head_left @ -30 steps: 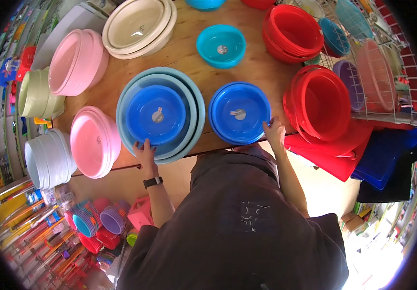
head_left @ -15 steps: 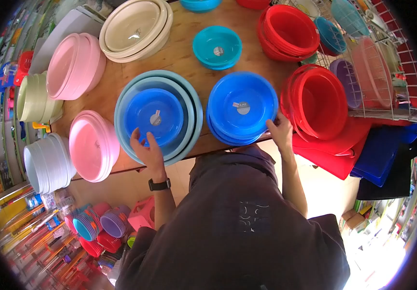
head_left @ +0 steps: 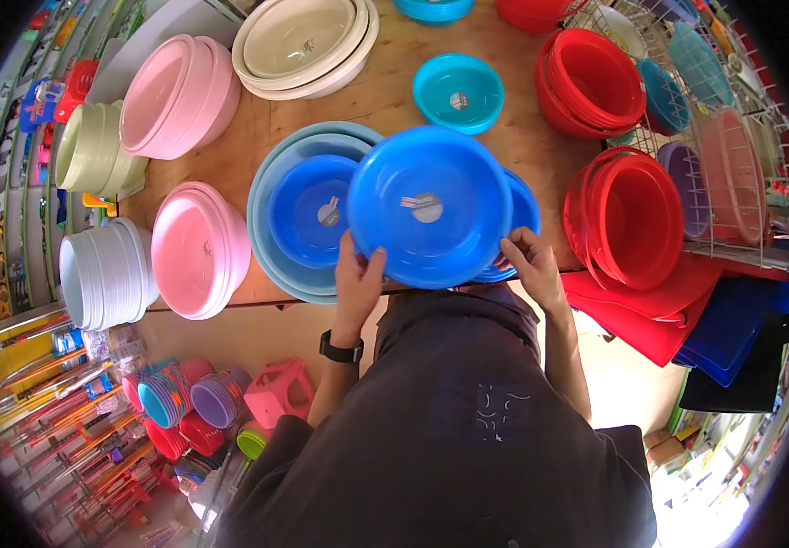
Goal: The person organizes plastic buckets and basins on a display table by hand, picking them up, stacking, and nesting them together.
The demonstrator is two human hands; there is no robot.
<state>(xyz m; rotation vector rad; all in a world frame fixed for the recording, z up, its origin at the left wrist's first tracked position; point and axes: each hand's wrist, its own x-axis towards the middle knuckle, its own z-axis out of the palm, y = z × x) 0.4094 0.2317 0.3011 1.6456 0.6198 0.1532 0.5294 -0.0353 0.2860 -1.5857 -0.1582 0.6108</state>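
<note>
The lifted blue basin [head_left: 431,205] hangs above the near edge of the counter [head_left: 385,105], tipped toward the camera; both hands grasp it by its lower rim, the left grip [head_left: 359,279] pinching the lower left with the thumb over the lip, the right grip [head_left: 533,263] closed on the lower right; a round grey label [head_left: 426,207] shows on its floor.

Half a second ago this basin is only tilted up on the stack at the right, with the right grip alone at its rim, while the left grip stands loose by the other blue basin [head_left: 298,215]; now the left has crossed over to the lifted one, which has come leftward and covers the right side of that other basin.

The other blue basin stays nested in the light-blue basins [head_left: 321,137] at the near edge; the remaining blue basin [head_left: 526,205] peeks out behind the lifted one's right side, also by the near edge; the near red basins [head_left: 636,215] keep their place toward the near right corner, the near pink basins [head_left: 195,251] theirs toward the near left corner; the teal basin [head_left: 458,91] sits farther in from the near edge, unmoved.
</note>
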